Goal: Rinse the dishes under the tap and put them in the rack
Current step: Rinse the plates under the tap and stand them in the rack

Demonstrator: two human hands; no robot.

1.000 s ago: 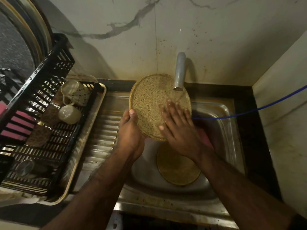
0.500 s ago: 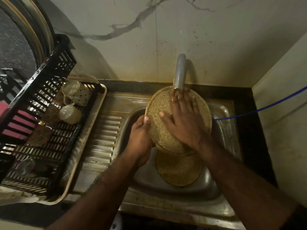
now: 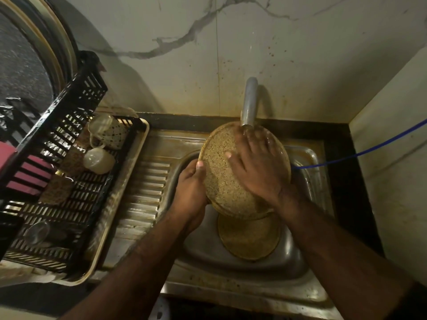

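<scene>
Speckled tan plate (image 3: 221, 179) is held tilted over the steel sink (image 3: 309, 158) under the tap (image 3: 249, 102) — its 9 o'clock rim gripped by the left hand (image 3: 190, 192), its face pressed by the flat, spread right hand (image 3: 256, 167). At 9 o'clock the black rack (image 3: 57, 125) is seen — two cups (image 3: 99, 159) inside.

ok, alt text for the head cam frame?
A person holds a speckled plate under the tap, left hand gripping its rim, right hand flat on its face. Another plate lies in the sink; cups sit in the black rack.
</scene>
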